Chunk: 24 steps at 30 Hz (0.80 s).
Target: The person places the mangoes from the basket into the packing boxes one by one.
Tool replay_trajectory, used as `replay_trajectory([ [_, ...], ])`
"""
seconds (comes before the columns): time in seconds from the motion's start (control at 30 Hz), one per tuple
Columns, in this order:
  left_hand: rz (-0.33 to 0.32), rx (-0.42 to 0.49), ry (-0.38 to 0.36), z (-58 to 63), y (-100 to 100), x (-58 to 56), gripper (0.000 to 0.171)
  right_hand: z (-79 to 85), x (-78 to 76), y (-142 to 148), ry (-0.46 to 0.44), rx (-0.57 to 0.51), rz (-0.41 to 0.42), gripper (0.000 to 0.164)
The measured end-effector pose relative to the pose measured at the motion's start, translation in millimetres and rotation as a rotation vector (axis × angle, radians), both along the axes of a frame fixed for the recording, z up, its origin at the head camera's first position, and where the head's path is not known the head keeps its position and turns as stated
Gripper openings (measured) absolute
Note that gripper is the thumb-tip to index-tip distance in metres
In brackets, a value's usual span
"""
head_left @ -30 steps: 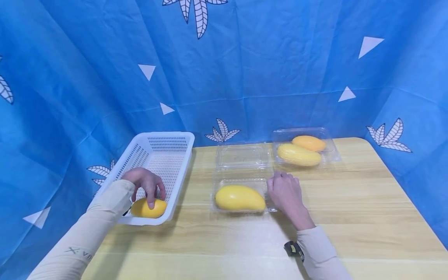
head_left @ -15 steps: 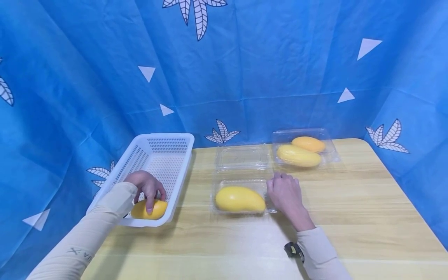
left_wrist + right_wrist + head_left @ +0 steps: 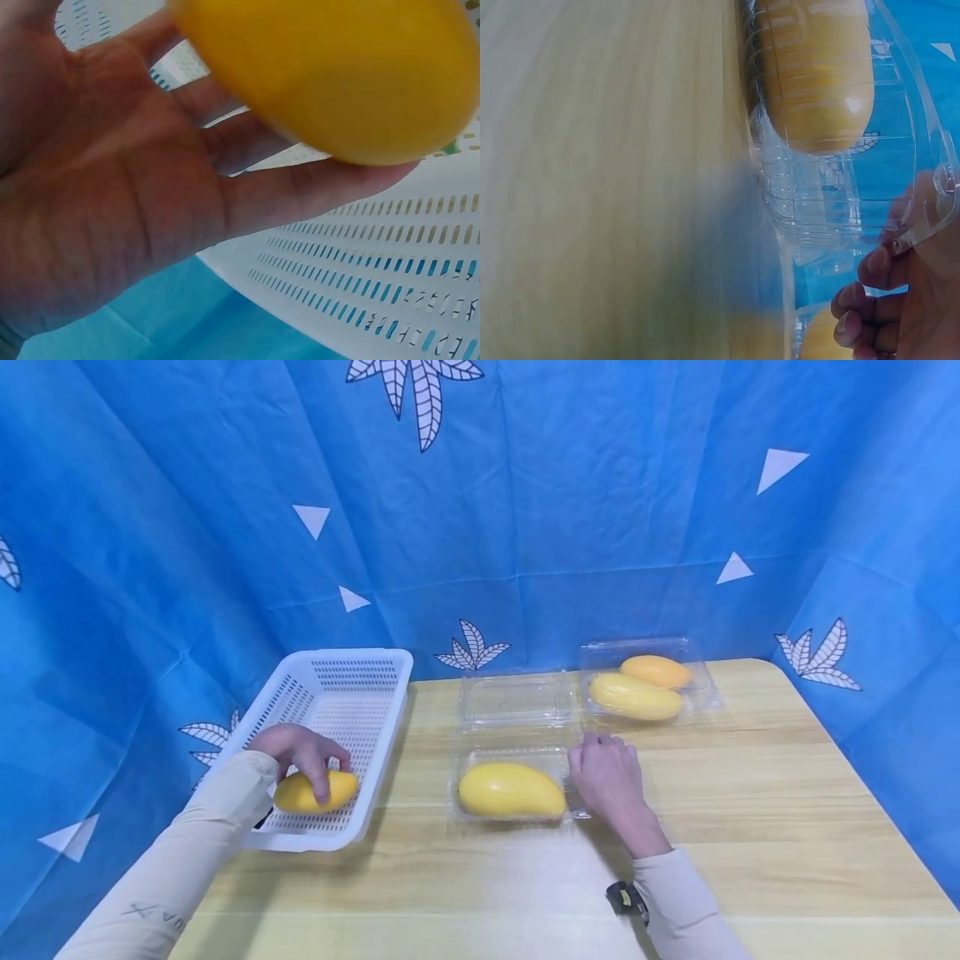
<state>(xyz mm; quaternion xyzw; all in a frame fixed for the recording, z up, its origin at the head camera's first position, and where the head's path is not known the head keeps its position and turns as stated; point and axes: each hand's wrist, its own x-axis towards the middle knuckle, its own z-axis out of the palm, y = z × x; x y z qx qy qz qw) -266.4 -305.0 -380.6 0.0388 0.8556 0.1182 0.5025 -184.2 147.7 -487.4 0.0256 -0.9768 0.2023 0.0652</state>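
Note:
My left hand (image 3: 302, 753) grips an orange-yellow mango (image 3: 315, 792) within the near end of the white basket (image 3: 386, 747). In the left wrist view the fingers (image 3: 300, 191) lie against the mango's (image 3: 352, 82) underside. A hinged clear plastic container (image 3: 517, 700) lies opened flat on the table, with a yellow mango (image 3: 512, 790) in its near half. At that half's right edge, my right hand (image 3: 609, 778) pinches the rim; the right wrist view has thumb and curled fingers (image 3: 885, 266) at the corner of the clear container (image 3: 817, 195).
Behind the right hand stands another clear container (image 3: 701, 689) with two mangoes (image 3: 636, 697) inside. A blue patterned curtain (image 3: 600, 485) hangs behind the wooden table (image 3: 795, 810) and down both sides.
The left hand has raised the mango a little from the basket's near end. My right hand stays at the container's edge. The head view has shifted slightly.

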Motion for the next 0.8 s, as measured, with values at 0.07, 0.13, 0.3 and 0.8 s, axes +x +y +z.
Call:
replay_trajectory([
  [0.07, -0.017, 0.017, 0.027, 5.1, -0.9, 0.9, 0.052, 0.3, 0.2, -0.7, 0.002, 0.010, 0.001, 0.030],
  [0.13, -0.042, 0.022, 0.057, 12.2, -1.5, 1.9, 0.052, 0.9, 0.8, -1.3, 0.006, 0.019, 0.000, 0.030],
  [0.3, -0.072, 0.040, 0.151, 42.1, 1.7, 4.9, 0.054, 2.3, 2.1, 0.0, 0.006, 0.032, -0.003, 0.030],
  [0.8, -0.256, 0.328, 0.692, 68.3, 45.6, 10.2, 0.046, 1.4, 2.4, -1.5, 0.024, 0.027, -0.007, 0.029],
])
